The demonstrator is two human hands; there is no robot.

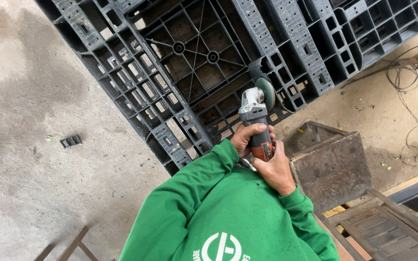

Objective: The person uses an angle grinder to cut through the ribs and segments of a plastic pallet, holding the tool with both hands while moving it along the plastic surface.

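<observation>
Both my hands grip an angle grinder (254,112) with a grey head and a reddish handle. My left hand (247,138) wraps the handle just behind the head. My right hand (277,170) closes on the rear of the handle. The grinder's round disc (269,92) sits against the edge of a large black plastic pallet (194,63), which lies with its ribbed underside up on the concrete floor. My green sleeves and sweatshirt (218,217) fill the bottom of the view.
A rusty metal box (332,166) stands just right of my hands, with a slatted metal frame (388,227) below it. Loose cables (412,96) trail at the right. A small black plastic fragment (70,141) lies on the floor at left. Metal bars (68,246) show at bottom left.
</observation>
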